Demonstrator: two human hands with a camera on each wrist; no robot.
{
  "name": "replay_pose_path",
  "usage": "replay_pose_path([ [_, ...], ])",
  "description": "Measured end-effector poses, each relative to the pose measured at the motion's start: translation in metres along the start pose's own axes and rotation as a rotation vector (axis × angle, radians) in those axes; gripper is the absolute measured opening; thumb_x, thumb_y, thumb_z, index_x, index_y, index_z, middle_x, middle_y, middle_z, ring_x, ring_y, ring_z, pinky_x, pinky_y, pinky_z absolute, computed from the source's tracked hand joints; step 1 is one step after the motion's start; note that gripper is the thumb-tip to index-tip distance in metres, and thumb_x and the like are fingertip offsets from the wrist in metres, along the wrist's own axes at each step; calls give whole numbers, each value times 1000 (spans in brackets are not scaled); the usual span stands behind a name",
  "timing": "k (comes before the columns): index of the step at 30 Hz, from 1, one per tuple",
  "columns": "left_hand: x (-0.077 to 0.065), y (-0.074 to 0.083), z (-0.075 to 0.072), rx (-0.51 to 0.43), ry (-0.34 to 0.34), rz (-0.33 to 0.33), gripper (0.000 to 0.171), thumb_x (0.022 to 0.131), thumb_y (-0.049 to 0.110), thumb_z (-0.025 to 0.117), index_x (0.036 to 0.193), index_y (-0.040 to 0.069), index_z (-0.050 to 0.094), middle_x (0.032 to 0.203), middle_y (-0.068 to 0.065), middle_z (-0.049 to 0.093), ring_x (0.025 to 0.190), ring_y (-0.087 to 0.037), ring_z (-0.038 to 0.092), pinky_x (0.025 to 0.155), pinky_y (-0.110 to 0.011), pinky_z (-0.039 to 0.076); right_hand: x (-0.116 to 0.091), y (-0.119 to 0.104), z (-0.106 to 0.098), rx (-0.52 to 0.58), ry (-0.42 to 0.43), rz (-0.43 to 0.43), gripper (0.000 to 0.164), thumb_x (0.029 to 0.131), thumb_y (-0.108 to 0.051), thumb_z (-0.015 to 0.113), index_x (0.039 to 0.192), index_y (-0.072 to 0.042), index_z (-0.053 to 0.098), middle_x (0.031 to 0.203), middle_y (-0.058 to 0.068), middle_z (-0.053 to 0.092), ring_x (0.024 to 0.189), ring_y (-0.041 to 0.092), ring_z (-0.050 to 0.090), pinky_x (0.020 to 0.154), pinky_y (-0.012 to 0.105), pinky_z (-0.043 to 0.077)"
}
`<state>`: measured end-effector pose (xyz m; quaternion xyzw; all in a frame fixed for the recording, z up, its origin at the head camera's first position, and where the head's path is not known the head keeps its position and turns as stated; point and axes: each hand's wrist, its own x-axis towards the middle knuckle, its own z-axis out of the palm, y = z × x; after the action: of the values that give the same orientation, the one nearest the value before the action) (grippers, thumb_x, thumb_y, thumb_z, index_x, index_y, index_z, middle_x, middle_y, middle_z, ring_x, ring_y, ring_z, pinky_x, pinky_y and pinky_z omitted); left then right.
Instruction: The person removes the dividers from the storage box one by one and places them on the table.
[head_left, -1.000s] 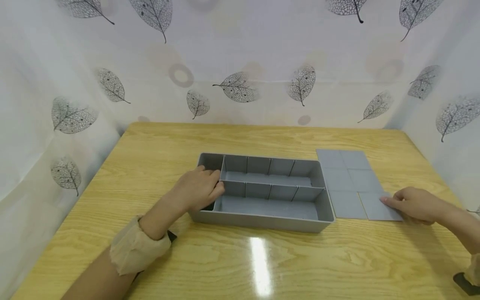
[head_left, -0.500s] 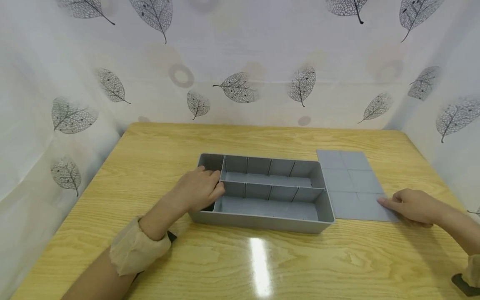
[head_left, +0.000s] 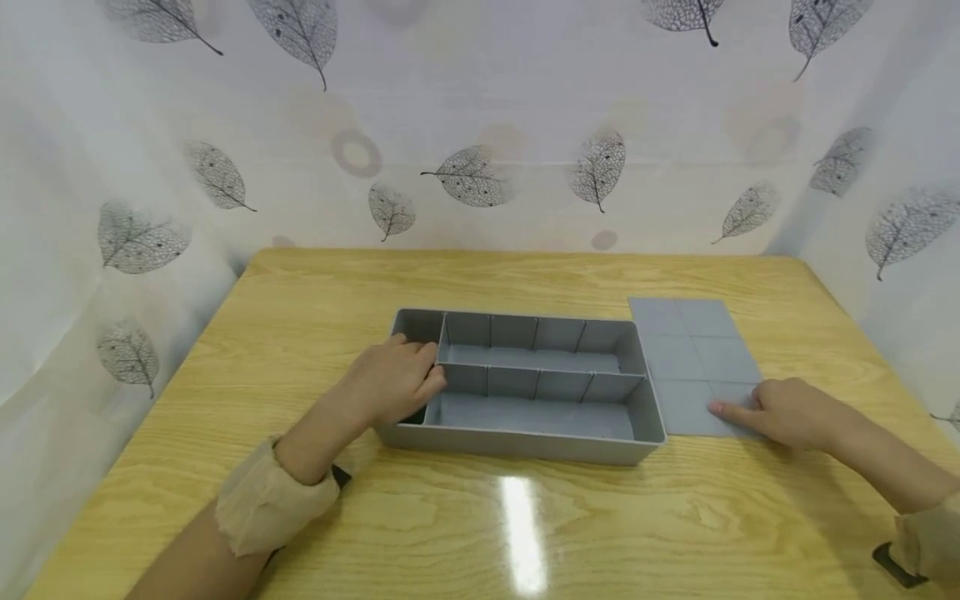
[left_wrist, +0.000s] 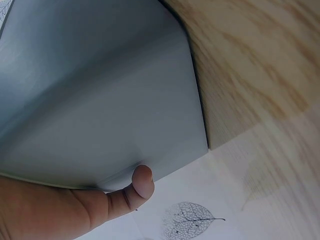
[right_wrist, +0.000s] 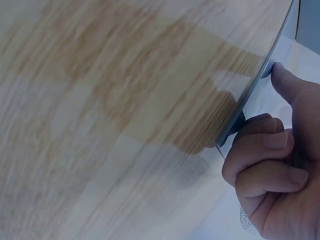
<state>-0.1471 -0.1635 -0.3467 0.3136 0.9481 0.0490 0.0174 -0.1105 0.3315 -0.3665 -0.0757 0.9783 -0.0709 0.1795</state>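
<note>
A long grey divided organizer box [head_left: 517, 446] stands in the middle of the table in the head view. My left hand [head_left: 386, 383] grips its left end, with bent fingers reaching into the left compartment. In the left wrist view the thumb [left_wrist: 142, 182] lies at the rim of the grey wall, and the other fingers are hidden. Beside the box's right end, thin flat grey panels [head_left: 686, 358] lie edge to edge in two columns. My right hand [head_left: 795, 412] presses the front right panel with one outstretched finger, while its other fingers are curled in the right wrist view.
Thin upright dividers [head_left: 536, 333] split the box into two long rows and a left section. The wooden table [head_left: 420, 533] runs back to a leaf-printed curtain [head_left: 480, 100], which also hangs along both sides.
My right hand has moved left across the front right panel. The panels have slid together, and the gap between the front two has closed. My left hand stays put on the box.
</note>
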Motion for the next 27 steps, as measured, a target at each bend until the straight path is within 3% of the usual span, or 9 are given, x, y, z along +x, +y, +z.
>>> replay_pose_path([
  [11, 0, -2, -2, 11, 43, 7, 31, 93, 31, 28, 70, 15, 40, 62, 2, 42, 64, -19, 40, 59, -34, 38, 4, 2, -5, -12, 9, -10, 54, 90, -58, 42, 57, -15, 40, 52, -3, 37, 48, 12, 36, 50, 31, 35],
  [17, -4, -2, 0, 17, 10, -2, 31, 94, 32, 26, 71, 16, 40, 65, 4, 43, 66, -20, 40, 58, -34, 38, 5, 0, -4, 4, 31, -24, 53, 92, -56, 40, 60, -14, 41, 53, -2, 39, 49, 14, 37, 51, 32, 36],
  [22, -5, -1, 2, 15, 3, -10, 31, 94, 33, 27, 71, 16, 41, 64, 3, 43, 66, -20, 40, 56, -33, 38, 8, -17, -33, -18, 115, -73, 51, 93, -53, 40, 61, -13, 41, 51, -2, 35, 47, 13, 32, 48, 31, 32],
  [27, -3, 0, 3, 2, 24, -1, 31, 94, 32, 28, 70, 16, 40, 63, 3, 42, 63, -19, 39, 55, -32, 35, 22, -68, -76, -89, 205, -216, 40, 93, -48, 45, 73, -14, 52, 53, -4, 42, 47, 12, 38, 49, 32, 35],
])
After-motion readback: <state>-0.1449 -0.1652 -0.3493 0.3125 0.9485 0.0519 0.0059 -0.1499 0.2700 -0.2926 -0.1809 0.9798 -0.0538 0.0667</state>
